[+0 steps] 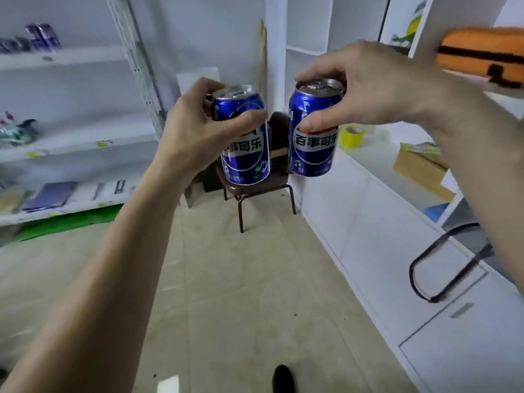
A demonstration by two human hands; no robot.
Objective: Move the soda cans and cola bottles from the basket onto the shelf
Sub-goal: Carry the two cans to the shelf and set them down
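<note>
Both hands carry stock at chest height. The left hand (195,126) has its grip clamped round the upper body of the left can (245,140), thumb across the front, fingers wrapped behind. The right hand (351,89) holds the right can (313,131) from above, fingertips over the rim and thumb pressed on the front face. Both cans are upright, near each other but not touching, clear of any surface.

The shelf (76,146) stands to the left of the left grip, well apart. Its upper board already holds dark blue cans (42,36); the middle board carries some blurred items at its far left end.

Judgement: the step in hand is the carry to the shelf. To do it well, keep both cans upright, turn left, and set each base flat on a board before loosening the fingers. The right hold, taken from the top, looks the less secure and is best placed first.

Below the right grip, a dark loop handle (442,265) shows at the bench (377,165); it may be the basket's, but its contents are hidden.
</note>
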